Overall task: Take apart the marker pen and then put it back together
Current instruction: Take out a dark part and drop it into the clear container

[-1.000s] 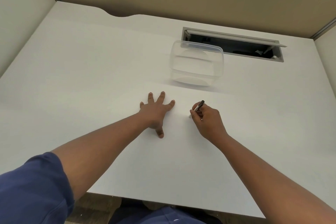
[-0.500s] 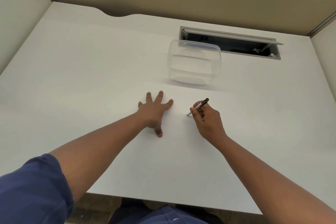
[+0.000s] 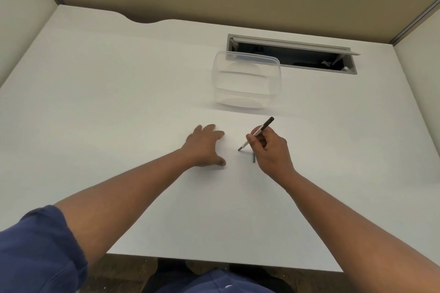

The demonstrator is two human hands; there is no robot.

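My right hand [image 3: 271, 150] grips a slim marker pen [image 3: 258, 132] with a white barrel and a dark rear end. The pen slants, its uncapped tip pointing down-left close to the white table [image 3: 119, 102]. A small dark piece [image 3: 254, 157], probably the cap, lies on the table just left of my right hand, partly hidden by the fingers. My left hand [image 3: 204, 145] rests on the table to the left of the pen, fingers loosely together, holding nothing.
A clear empty plastic container [image 3: 246, 78] stands on the table beyond both hands. Behind it is an open grey cable slot [image 3: 292, 53] in the table. Partition walls close off the back and both sides.
My right hand has lifted and tilted the pen so more of it shows, and the dark piece on the table is now visible. My left hand's fingers have drawn together.
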